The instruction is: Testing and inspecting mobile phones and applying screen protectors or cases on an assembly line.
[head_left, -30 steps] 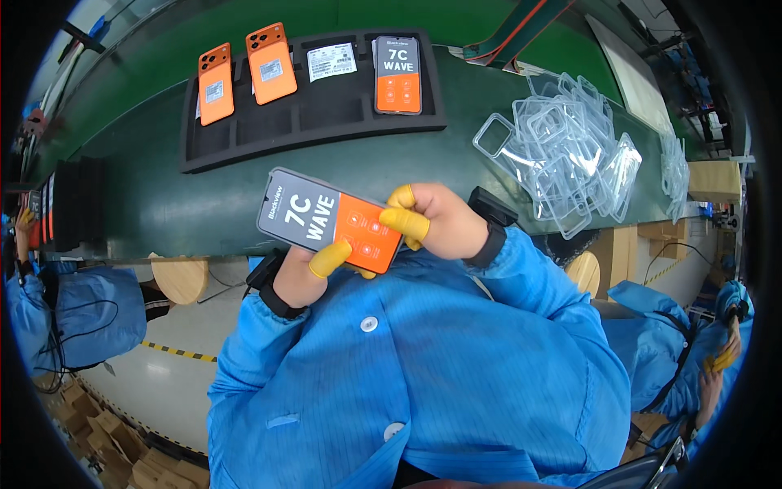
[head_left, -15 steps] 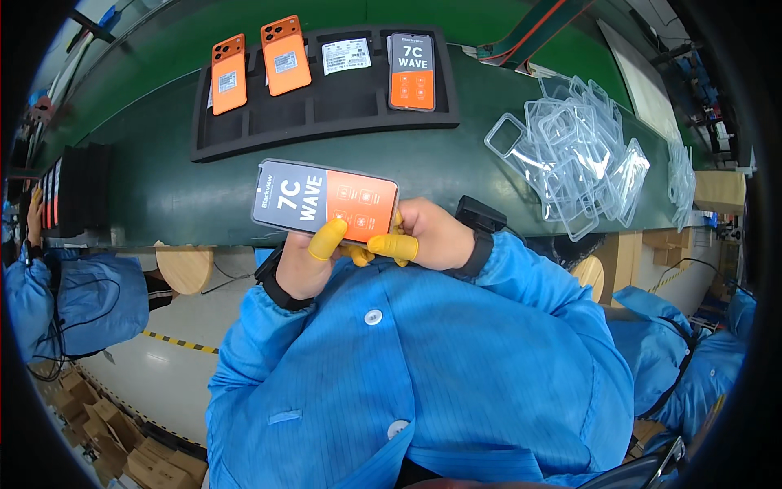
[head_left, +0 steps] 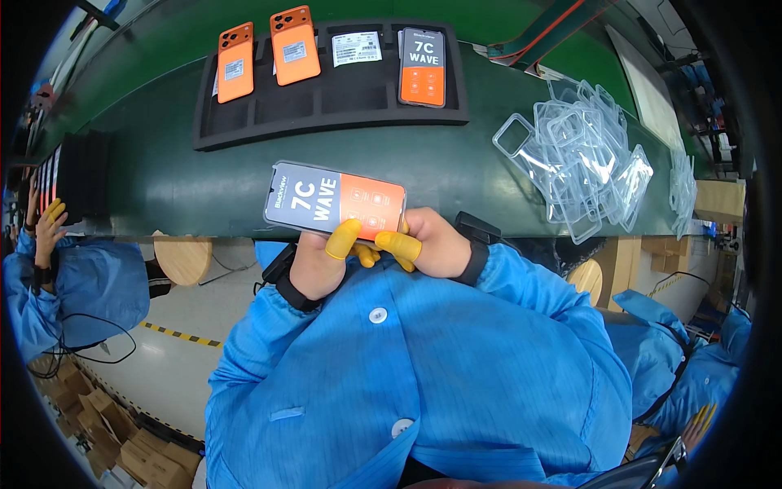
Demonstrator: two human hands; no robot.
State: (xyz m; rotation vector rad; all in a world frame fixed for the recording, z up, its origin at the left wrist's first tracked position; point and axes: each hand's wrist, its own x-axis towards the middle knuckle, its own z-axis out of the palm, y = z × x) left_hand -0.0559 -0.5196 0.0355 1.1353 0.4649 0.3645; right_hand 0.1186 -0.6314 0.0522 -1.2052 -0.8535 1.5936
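Observation:
A smartphone [head_left: 336,198] with a grey and orange film over its screen lies sideways between my hands, tilted slightly down to the right. A clear rim shows around its edge, looking like a transparent case. My left hand [head_left: 321,259] grips its lower edge, the thumb in a yellow finger cot on the orange part. At its lower right corner my right hand [head_left: 434,244] is closed on it, also with yellow cots. My other fingers are partly hidden beneath the phone.
Beyond my hands, a black foam tray [head_left: 285,121] holds orange phones [head_left: 296,53], a white label [head_left: 357,49] and a film-covered phone [head_left: 423,67]. Clear phone cases [head_left: 580,155] are heaped at the right on the green bench [head_left: 163,183]. Black trays [head_left: 85,183] stack at the left, near a co-worker [head_left: 98,281].
The phone has shifted slightly right in the picture, still held in both hands. The tray appears slightly higher and farther right. At the left, the co-worker's yellow-tipped hand has come into clearer view.

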